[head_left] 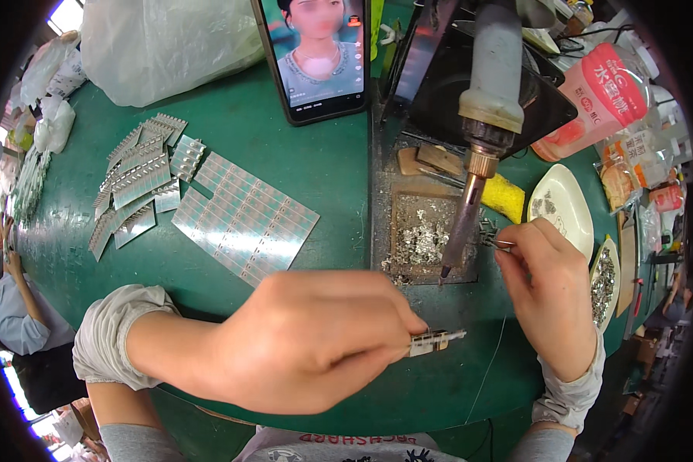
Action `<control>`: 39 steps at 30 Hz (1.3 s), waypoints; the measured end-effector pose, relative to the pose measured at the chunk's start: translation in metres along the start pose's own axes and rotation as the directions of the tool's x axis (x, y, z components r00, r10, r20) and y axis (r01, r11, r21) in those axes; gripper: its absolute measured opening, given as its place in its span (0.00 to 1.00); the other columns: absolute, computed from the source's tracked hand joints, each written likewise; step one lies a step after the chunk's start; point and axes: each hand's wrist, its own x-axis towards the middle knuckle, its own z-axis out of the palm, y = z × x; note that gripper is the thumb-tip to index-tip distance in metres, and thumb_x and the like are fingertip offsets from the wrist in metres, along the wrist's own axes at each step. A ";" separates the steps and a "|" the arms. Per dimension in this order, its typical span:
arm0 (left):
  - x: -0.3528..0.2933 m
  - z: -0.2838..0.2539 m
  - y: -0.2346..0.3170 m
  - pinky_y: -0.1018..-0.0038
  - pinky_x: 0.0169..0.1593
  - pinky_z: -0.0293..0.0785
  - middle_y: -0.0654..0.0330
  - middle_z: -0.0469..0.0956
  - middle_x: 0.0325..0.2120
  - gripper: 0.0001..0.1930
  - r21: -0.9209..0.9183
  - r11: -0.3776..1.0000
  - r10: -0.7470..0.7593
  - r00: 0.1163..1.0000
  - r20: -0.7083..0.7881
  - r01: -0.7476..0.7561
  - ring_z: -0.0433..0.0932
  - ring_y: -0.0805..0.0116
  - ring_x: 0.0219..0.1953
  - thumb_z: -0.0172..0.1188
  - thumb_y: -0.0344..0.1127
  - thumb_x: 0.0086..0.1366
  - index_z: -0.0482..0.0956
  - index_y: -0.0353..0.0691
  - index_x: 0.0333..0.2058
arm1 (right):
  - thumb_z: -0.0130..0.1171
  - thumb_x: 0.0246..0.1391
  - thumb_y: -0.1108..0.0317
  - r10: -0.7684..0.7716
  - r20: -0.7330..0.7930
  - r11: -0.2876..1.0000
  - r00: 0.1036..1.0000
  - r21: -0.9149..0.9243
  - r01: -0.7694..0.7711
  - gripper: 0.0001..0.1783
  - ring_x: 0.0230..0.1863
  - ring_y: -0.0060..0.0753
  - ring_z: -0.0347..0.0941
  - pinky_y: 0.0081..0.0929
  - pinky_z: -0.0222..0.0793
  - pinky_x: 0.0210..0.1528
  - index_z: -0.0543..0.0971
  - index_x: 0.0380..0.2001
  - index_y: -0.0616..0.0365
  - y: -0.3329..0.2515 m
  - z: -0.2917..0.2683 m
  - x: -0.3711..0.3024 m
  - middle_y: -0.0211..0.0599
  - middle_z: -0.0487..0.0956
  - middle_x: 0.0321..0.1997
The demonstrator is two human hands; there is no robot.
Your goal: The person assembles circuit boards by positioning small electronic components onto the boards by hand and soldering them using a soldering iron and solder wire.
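L grip: thumb + fingers closed on near end of part; far end juts out R. Hand blurred.
R grip: fingertips pinched on thin metal tool, prob. tweezers. Tool tip at dark bits, just L of grip; can't tell if it has hold of any.
Iron: between grips, tip down, just beyond the part. Heat n/v. If hot, burn poss. should either grip stray in.
Tray: beyond L grip, under iron; loose scraps inside. Could scatter or stick to part if knocked.
Part: narrow hold, one end only; may tilt or slip if nudged.
Bits: small, bunched; tool may pick >1 or drop one.
Sheet: on surface, beyond L grip, to L; forearm swing could shift it.
Phone: lit, well beyond L grip; poss. distraction.
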 end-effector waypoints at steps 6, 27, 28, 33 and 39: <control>-0.004 0.012 -0.009 0.79 0.26 0.76 0.50 0.80 0.32 0.03 0.428 0.808 0.435 0.900 0.028 -0.404 0.79 0.66 0.26 0.62 0.21 0.44 0.77 0.31 0.22 | 0.58 0.42 0.80 -0.085 -0.018 0.986 0.996 -0.142 0.082 0.06 0.27 0.47 0.70 0.39 0.67 0.28 0.72 0.26 0.62 0.003 0.012 -0.001 0.43 0.69 0.25; -0.007 0.020 -0.012 0.80 0.27 0.79 0.57 0.75 0.24 0.11 0.675 0.539 0.595 0.795 0.119 -0.504 0.78 0.68 0.26 0.60 0.27 0.46 0.80 0.39 0.32 | 0.63 0.43 0.78 -0.001 0.273 0.764 0.962 0.621 -0.176 0.05 0.20 0.18 0.68 0.16 0.63 0.21 0.78 0.27 0.63 -0.009 -0.005 0.002 0.31 0.74 0.24; -0.007 0.020 -0.013 0.80 0.28 0.79 0.56 0.76 0.24 0.10 0.646 0.574 0.592 0.800 0.097 -0.503 0.78 0.67 0.26 0.60 0.27 0.47 0.80 0.37 0.31 | 0.63 0.45 0.78 0.002 0.337 0.652 0.941 0.713 -0.257 0.04 0.20 0.14 0.67 0.14 0.61 0.21 0.78 0.27 0.62 -0.009 -0.003 0.001 0.29 0.73 0.23; -0.010 0.020 -0.009 0.79 0.28 0.79 0.53 0.78 0.26 0.06 0.619 0.643 0.533 0.844 0.061 -0.451 0.80 0.64 0.27 0.61 0.26 0.47 0.78 0.33 0.27 | 0.64 0.46 0.77 -0.035 0.502 0.443 0.864 0.783 -0.437 0.04 0.21 0.11 0.64 0.12 0.56 0.21 0.79 0.27 0.61 -0.015 0.002 -0.003 0.26 0.71 0.23; -0.005 0.023 0.001 0.78 0.29 0.79 0.53 0.80 0.28 0.04 0.677 0.555 0.590 0.803 0.089 -0.483 0.80 0.64 0.28 0.60 0.26 0.47 0.78 0.33 0.24 | 0.65 0.45 0.78 -0.132 0.493 0.436 0.860 0.808 -0.396 0.05 0.20 0.10 0.61 0.13 0.54 0.20 0.79 0.27 0.60 -0.017 0.005 -0.004 0.24 0.70 0.22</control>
